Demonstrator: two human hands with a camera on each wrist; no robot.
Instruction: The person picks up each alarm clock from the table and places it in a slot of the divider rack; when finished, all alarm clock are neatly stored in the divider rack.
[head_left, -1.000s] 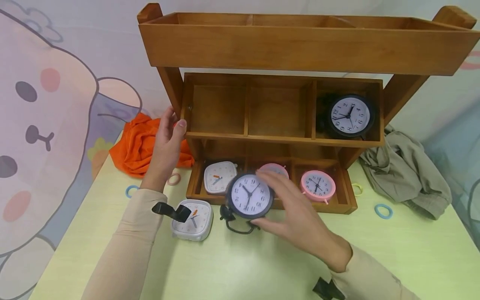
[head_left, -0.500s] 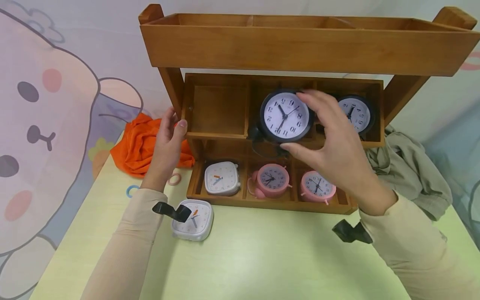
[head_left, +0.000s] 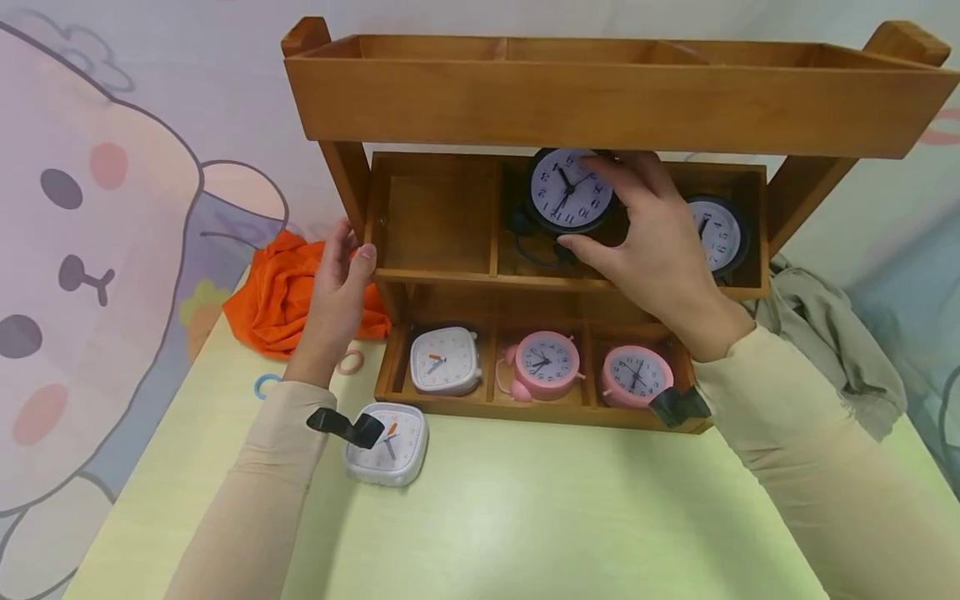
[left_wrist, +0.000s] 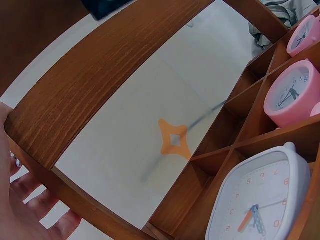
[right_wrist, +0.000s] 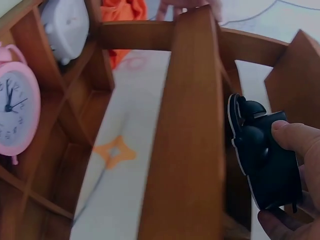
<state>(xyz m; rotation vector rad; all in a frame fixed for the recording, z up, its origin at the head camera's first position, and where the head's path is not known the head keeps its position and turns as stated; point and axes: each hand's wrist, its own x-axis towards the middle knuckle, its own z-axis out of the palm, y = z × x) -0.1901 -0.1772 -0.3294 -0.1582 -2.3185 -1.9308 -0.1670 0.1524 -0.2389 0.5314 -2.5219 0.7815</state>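
My right hand holds a black twin-bell alarm clock between thumb and fingers, at the middle compartment of the wooden shelf's middle tier. Its bells and legs or handle point down to the left. In the right wrist view the black clock shows its bells, with the thumb on its side. My left hand grips the left side of the shelf, thumb in front and fingers behind. Another black clock sits in the right compartment, partly hidden by my right hand.
On the bottom tier are a white clock and two pink clocks, one in the middle and one at right. Another white clock lies on the table. Orange cloth and grey-green cloth flank the shelf.
My right hand has lifted the black clock from in front of the bottom tier up and back to the middle tier's centre compartment. The left hand has stayed on the shelf's side.
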